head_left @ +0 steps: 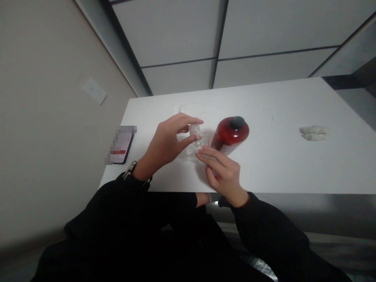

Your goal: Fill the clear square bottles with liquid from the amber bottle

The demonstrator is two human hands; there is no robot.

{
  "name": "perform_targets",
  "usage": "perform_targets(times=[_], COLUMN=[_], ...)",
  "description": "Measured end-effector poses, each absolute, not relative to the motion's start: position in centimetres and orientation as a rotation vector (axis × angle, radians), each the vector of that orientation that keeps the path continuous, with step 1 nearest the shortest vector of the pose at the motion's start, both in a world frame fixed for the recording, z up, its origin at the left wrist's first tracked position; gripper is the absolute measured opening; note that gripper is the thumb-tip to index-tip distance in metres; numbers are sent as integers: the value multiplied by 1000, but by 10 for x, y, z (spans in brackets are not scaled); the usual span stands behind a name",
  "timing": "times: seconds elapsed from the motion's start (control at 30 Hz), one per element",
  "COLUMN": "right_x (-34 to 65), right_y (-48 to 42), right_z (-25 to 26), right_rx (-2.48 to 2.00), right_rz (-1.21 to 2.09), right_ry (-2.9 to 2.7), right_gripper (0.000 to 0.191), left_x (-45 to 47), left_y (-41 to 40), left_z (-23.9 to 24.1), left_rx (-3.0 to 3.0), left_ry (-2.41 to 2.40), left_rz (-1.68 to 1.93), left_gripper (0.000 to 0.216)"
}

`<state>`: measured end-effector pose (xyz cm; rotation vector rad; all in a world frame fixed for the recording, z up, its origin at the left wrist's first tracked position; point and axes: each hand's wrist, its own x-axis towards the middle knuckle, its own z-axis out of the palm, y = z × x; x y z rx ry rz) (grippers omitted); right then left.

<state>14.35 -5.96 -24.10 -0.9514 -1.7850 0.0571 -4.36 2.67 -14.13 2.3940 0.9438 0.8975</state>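
My left hand (172,137) pinches a small clear, round-topped stopper-like piece (194,129) between thumb and fingers. Directly beneath it is a see-through square container (205,140), partly hidden by both hands; whether the piece sits in its mouth or just above, I cannot tell. From the near right, my right hand (225,170) reaches in with its fingers stretched out, the fingertips at the container's edge. Just beyond that hand stands a red bottle (227,135) with a black cap (237,122) and a pale label.
A phone (122,145) lies at the left edge of the white table (273,164). Toward the right is a crumpled whitish cloth or tissue (314,132). Behind the container, a faint clear item (183,109) rests on the tabletop. A wall with a socket (94,91) borders the left side.
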Motion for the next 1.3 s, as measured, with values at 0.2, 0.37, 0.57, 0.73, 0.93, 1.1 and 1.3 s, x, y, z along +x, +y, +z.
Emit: perform_targets(times=[0.2, 0.37, 0.57, 0.73, 0.93, 1.1, 1.3], right_x=[145, 145, 144, 144, 144, 144, 144], right_y=[-60, -60, -59, -60, -60, -60, -59], right_z=[-244, -244, -242, -242, -242, -242, -243], right_rx=[-973, -961, -953, -958, -955, -946, -934], right_rz=[77, 84, 71, 69, 59, 59, 78], right_ry=[-1796, -1787, -1784, -1787, -1788, -1791, -1784], right_gripper=[51, 54, 51, 52, 47, 50, 53], left_x=[-45, -45, -43, -42, -42, -43, -46], left_y=[26, 26, 26, 26, 28, 27, 31], left_z=[-137, -138, -138, -140, -142, -139, -145], left_rx=[2331, 2273, 2303, 2280, 2230, 2284, 2508], left_ry=[955, 949, 943, 985, 1007, 958, 938], left_rz=[846, 824, 836, 846, 903, 860, 682], left_gripper=[21, 22, 22, 23, 27, 28, 36])
